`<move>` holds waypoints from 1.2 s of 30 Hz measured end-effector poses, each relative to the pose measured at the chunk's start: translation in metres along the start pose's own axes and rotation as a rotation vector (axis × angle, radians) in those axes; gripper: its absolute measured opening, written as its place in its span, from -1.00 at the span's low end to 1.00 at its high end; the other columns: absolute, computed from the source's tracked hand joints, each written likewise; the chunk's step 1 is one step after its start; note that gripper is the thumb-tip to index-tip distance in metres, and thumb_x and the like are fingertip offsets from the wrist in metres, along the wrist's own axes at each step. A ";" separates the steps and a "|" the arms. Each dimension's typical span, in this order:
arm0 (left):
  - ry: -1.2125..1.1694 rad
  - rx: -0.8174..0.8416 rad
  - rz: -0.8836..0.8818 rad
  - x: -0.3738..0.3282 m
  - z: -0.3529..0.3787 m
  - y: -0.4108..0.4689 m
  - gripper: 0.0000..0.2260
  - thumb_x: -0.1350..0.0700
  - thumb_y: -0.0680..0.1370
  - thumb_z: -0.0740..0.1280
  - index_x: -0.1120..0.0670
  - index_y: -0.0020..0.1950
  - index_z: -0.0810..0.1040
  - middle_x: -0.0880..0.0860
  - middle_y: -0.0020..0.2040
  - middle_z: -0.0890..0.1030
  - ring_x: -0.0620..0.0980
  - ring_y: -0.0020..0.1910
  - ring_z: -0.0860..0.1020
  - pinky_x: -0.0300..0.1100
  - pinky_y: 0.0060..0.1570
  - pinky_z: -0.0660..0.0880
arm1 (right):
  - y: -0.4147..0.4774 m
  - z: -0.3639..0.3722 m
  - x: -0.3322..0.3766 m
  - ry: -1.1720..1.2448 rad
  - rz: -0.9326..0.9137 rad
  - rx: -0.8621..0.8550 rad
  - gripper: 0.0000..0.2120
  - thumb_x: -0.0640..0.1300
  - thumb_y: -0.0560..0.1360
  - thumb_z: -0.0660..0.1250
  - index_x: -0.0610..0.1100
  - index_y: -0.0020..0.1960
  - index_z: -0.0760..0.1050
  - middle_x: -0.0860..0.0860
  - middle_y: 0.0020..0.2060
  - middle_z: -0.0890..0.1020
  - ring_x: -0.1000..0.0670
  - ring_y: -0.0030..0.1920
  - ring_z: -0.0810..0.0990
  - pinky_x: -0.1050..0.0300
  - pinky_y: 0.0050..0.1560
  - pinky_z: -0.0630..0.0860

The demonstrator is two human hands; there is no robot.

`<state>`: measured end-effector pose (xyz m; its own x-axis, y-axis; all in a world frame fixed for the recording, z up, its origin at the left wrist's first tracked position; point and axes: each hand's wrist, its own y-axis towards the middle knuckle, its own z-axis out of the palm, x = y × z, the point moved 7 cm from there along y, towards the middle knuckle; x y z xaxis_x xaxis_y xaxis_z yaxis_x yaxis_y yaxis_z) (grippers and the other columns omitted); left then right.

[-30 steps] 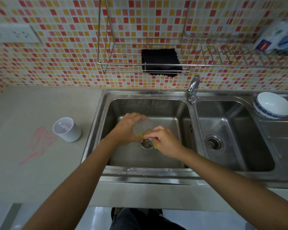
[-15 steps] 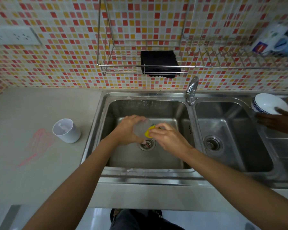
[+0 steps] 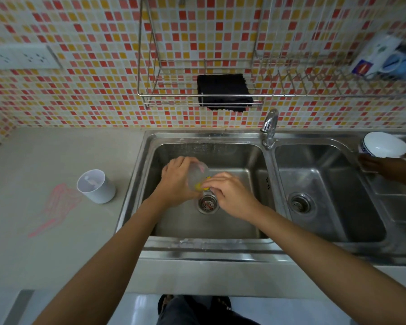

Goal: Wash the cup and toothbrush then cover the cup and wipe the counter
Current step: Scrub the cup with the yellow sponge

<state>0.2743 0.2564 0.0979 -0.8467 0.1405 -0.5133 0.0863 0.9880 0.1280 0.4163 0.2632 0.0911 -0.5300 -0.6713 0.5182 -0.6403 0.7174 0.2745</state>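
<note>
Over the left basin of the steel sink my left hand grips a translucent cup, tilted on its side. My right hand presses a yellow toothbrush into the cup's mouth; most of the brush is hidden by my fingers. A white cup cover stands open side up on the grey counter, left of the sink. Pink scribble marks stain the counter beside it.
A black cloth hangs in the wire rack on the tiled wall above the tap. Another person's hand holds a white bowl at the right basin's far edge. The drain strainer lies under my hands.
My right hand has pushed the yellow toothbrush up into the cup. Another person's hand came in from the right and took hold of the white bowl.
</note>
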 end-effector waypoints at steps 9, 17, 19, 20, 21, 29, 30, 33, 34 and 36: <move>0.077 0.227 -0.017 -0.008 0.005 0.002 -0.29 0.01 0.29 0.55 -0.04 0.38 0.33 -0.02 0.31 0.44 0.06 0.34 0.29 0.06 0.27 0.29 | 0.009 0.004 0.011 -0.545 -0.319 0.120 -0.78 -0.17 0.36 0.40 0.03 -0.02 0.62 0.16 -0.02 0.66 -0.01 0.08 0.56 0.04 -0.06 0.44; 0.012 0.241 0.000 0.008 0.000 0.005 -0.30 0.02 0.30 0.54 -0.06 0.39 0.36 -0.04 0.32 0.44 0.06 0.33 0.31 0.08 0.29 0.31 | -0.003 0.023 -0.003 0.096 0.145 0.016 -0.72 -0.30 0.44 0.35 -0.06 0.08 0.65 -0.04 0.00 0.69 -0.07 0.05 0.58 0.00 0.10 0.52; 0.021 0.267 0.012 0.012 0.002 0.002 -0.30 0.03 0.31 0.54 -0.04 0.40 0.35 -0.04 0.33 0.44 0.05 0.33 0.31 0.03 0.30 0.31 | -0.001 0.033 -0.006 0.166 0.232 0.072 -0.74 -0.28 0.49 0.31 -0.05 0.09 0.65 -0.06 -0.01 0.68 -0.04 0.05 0.58 0.07 0.15 0.48; 0.027 0.282 0.020 0.014 0.003 0.000 -0.29 0.03 0.30 0.55 -0.03 0.41 0.35 -0.03 0.33 0.44 0.05 0.33 0.32 -0.01 0.30 0.30 | 0.001 0.036 -0.004 0.124 0.211 0.123 -0.73 -0.28 0.49 0.31 -0.03 0.09 0.65 -0.03 0.01 0.67 -0.03 0.06 0.58 0.09 0.16 0.46; 0.034 0.297 0.030 0.016 0.004 -0.002 -0.27 0.05 0.30 0.55 -0.01 0.42 0.35 -0.02 0.34 0.44 0.06 0.33 0.32 -0.06 0.31 0.29 | 0.003 0.038 0.001 0.023 0.132 0.179 -0.71 -0.29 0.46 0.33 -0.01 0.09 0.64 0.01 0.02 0.67 -0.02 0.07 0.57 0.06 0.15 0.46; -0.018 0.323 0.076 0.034 -0.012 0.004 -0.22 -0.01 0.21 0.59 -0.05 0.38 0.37 -0.02 0.30 0.47 0.05 0.28 0.37 0.03 0.29 0.36 | 0.026 0.028 0.030 -0.471 -0.155 0.037 -0.73 -0.20 0.30 0.38 -0.01 -0.03 0.65 0.11 -0.05 0.68 -0.04 0.04 0.59 0.12 -0.01 0.42; -0.026 0.328 0.077 0.038 -0.016 0.005 -0.22 -0.06 0.19 0.58 -0.07 0.37 0.37 -0.04 0.30 0.47 0.04 0.28 0.38 0.06 0.29 0.36 | 0.024 0.031 0.030 -0.303 -0.058 0.024 -0.70 -0.27 0.32 0.39 -0.02 0.00 0.67 0.07 -0.06 0.69 -0.07 0.02 0.60 0.18 0.03 0.41; -0.041 0.355 0.093 0.054 -0.023 0.007 -0.21 -0.10 0.17 0.59 -0.08 0.36 0.39 -0.06 0.28 0.48 0.02 0.28 0.40 0.01 0.30 0.36 | 0.024 0.039 0.028 0.058 0.221 0.055 -0.73 -0.31 0.45 0.35 -0.07 0.07 0.66 -0.06 -0.01 0.69 -0.05 0.04 0.58 0.37 0.11 0.34; -0.046 0.360 0.102 0.057 -0.026 0.006 -0.21 -0.08 0.18 0.60 -0.05 0.36 0.40 -0.05 0.28 0.48 0.02 0.28 0.40 -0.03 0.30 0.35 | 0.028 0.039 0.032 0.053 0.194 0.076 -0.74 -0.30 0.45 0.37 -0.07 0.08 0.66 -0.05 0.01 0.69 -0.04 0.04 0.57 0.33 0.13 0.37; -0.068 0.369 0.114 0.063 -0.031 0.008 -0.23 -0.04 0.20 0.62 -0.01 0.36 0.41 -0.02 0.28 0.49 0.00 0.26 0.42 -0.10 0.30 0.33 | 0.036 0.035 0.045 -0.060 0.021 0.083 -0.72 -0.29 0.40 0.43 -0.07 0.07 0.66 0.04 0.02 0.69 -0.06 -0.01 0.57 0.16 0.11 0.47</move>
<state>0.2057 0.2709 0.0927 -0.7852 0.2422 -0.5698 0.3711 0.9208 -0.1200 0.3500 0.2523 0.0964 -0.5748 -0.6676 0.4732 -0.6708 0.7156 0.1947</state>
